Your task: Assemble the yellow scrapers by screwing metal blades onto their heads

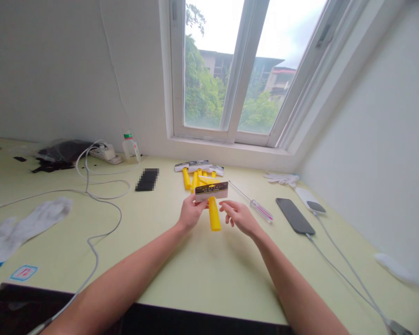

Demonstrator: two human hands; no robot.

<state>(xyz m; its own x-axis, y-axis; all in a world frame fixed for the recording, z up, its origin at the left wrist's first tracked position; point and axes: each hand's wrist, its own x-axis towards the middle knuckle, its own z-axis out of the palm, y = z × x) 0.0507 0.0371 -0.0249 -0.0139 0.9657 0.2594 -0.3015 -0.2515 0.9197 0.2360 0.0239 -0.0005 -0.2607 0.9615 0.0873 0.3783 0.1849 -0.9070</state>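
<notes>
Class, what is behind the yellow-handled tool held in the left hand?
Similar yellow-handled tools lie on the table; anything right behind the card of the held tool is covered.

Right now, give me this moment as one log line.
left hand: holds yellow-handled tool at left end of printed sleeve | right hand: beside tool, contact unclear | behind: more yellow-handled tools | right: screwdriver

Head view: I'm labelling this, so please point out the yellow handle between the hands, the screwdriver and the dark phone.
Yellow handle (214, 216): head view, middle of its length.
Screwdriver (260, 209): head view, on its grip.
Dark phone (295, 216): head view, middle of its face.
</notes>
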